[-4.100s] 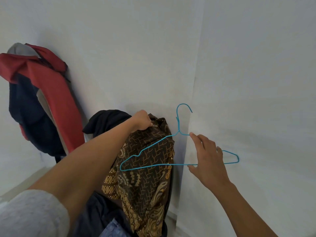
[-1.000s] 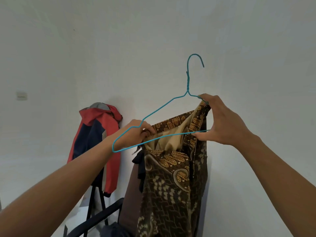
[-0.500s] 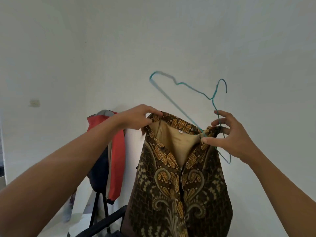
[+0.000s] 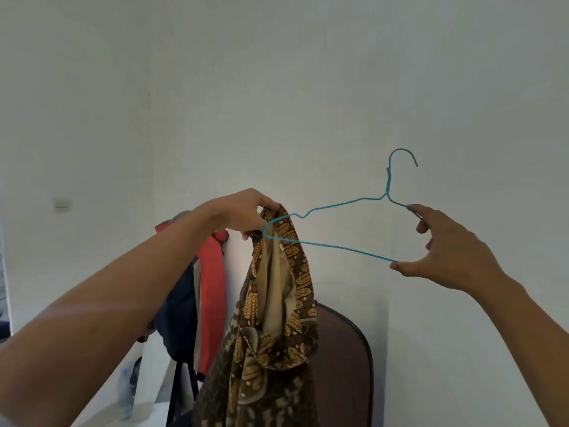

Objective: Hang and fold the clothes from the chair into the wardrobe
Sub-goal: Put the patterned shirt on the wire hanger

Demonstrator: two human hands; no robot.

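Note:
A brown batik shirt [image 4: 277, 328] with gold patterns and a tan lining hangs bunched from my left hand [image 4: 243, 215], which grips its collar at chest height. A thin blue wire hanger [image 4: 345, 208] stretches level between both hands. Its left tip pokes into the shirt's neck opening beside my left hand. My right hand [image 4: 446, 251] pinches the hanger's right end between thumb and fingers. The hook points up. Below the shirt stands a dark brown chair back [image 4: 345, 349].
A red, navy and grey jacket [image 4: 200, 288] hangs on a stand at the left, behind my left arm. White walls fill the background, with a switch plate [image 4: 63, 202] at the far left. A corner line runs down the wall right of the chair.
My right hand let go of the shirt's right collar side and now holds only the hanger, turned level. The shirt fell into a bunch under my left hand, and the hanger's left tip entered the neck.

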